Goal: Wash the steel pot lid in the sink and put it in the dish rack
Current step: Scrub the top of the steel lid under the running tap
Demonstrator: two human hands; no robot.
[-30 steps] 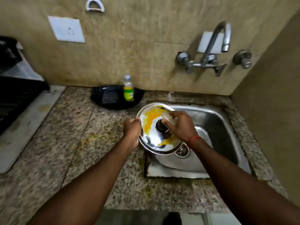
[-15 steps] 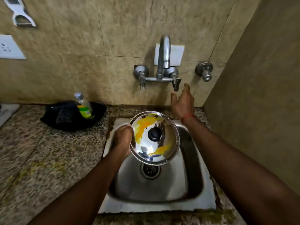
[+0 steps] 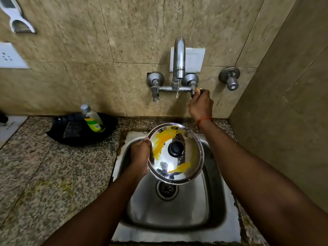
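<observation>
Steel sink (image 3: 177, 215), left hand (image 3: 140, 153) gripping pot lid (image 3: 188, 162) rim, right hand (image 3: 200, 105) raised, fingers (image 3: 199, 94) round tap handle (image 3: 192, 92)

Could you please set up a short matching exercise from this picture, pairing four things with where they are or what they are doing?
Things:
1. steel pot lid
2. left hand
3. right hand
4. bottle

States:
A. in the black tray
B. holds the tap handle
C. smeared yellow, over the sink
D. holds the lid's rim

Pairs: 1-C, 2-D, 3-B, 4-A
</observation>
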